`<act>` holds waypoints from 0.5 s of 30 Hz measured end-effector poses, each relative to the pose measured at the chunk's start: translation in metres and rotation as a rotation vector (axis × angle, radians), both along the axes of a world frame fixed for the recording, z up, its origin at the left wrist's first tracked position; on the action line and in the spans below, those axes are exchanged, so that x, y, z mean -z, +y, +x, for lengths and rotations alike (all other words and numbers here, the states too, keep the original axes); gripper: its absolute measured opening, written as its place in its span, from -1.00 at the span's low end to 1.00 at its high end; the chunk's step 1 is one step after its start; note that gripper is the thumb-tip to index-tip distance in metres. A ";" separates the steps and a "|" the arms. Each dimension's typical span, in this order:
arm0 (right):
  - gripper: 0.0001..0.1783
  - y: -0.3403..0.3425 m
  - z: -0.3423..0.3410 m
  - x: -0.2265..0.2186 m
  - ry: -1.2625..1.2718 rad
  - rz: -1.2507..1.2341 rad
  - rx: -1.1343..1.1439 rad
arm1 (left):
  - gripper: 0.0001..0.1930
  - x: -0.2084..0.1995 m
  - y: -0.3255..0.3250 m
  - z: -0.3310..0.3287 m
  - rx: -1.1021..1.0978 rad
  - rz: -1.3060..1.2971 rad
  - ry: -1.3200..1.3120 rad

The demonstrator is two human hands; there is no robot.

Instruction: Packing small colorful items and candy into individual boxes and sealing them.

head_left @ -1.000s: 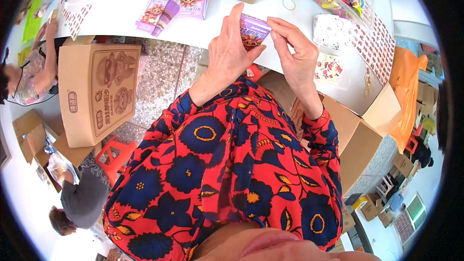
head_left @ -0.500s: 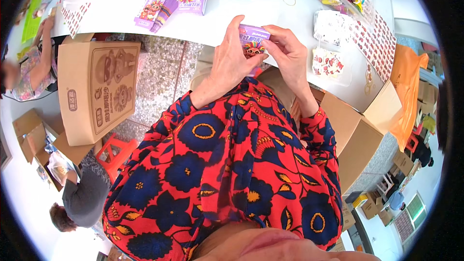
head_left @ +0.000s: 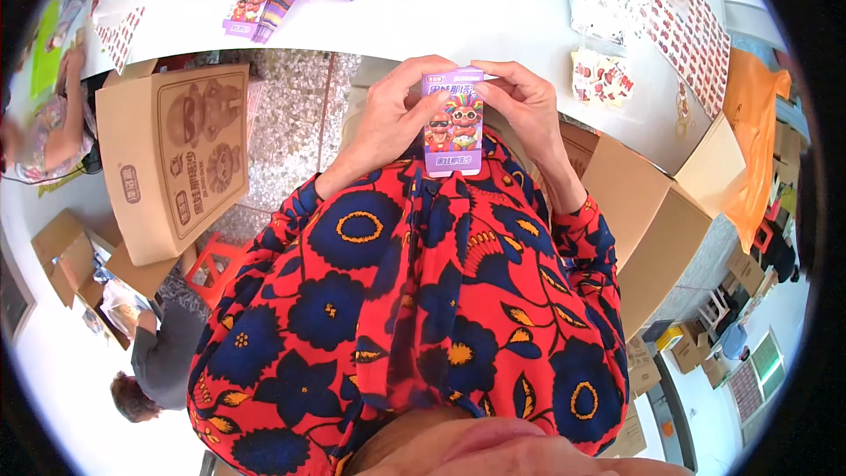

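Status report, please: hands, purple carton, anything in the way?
Left hand and right hand: both gripping. Purple carton: held near top, printed front toward camera. Only thumbs overlap.

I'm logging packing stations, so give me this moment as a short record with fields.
Held item: purple box, printed face toward the camera
Left hand: grips the box's upper left, thumb on the front
Right hand: grips the box's upper right corner
Surface: white table
Table, left side: purple packs
Table, right side: patterned sheet
Left of person: printed carton
Right of person: open carton, orange bag
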State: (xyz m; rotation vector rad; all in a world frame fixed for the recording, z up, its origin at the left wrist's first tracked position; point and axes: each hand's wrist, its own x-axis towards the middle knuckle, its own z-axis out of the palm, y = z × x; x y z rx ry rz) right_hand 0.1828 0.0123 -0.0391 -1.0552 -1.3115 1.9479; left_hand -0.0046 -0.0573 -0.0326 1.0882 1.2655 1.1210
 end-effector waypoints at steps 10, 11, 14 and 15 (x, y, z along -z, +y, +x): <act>-0.74 -0.015 0.003 -0.004 0.176 0.018 0.052 | -0.64 -0.005 -0.007 0.004 -0.026 -0.018 -0.189; -0.74 -0.015 0.002 -0.008 0.176 0.018 0.055 | -0.64 -0.005 -0.007 0.003 -0.023 -0.019 -0.189; -0.73 -0.014 0.000 -0.016 0.166 -0.058 0.044 | -0.65 -0.005 -0.006 0.002 -0.034 0.035 -0.167; -0.73 -0.014 0.001 -0.017 0.146 -0.015 0.012 | -0.67 -0.006 -0.006 0.002 -0.035 0.064 -0.157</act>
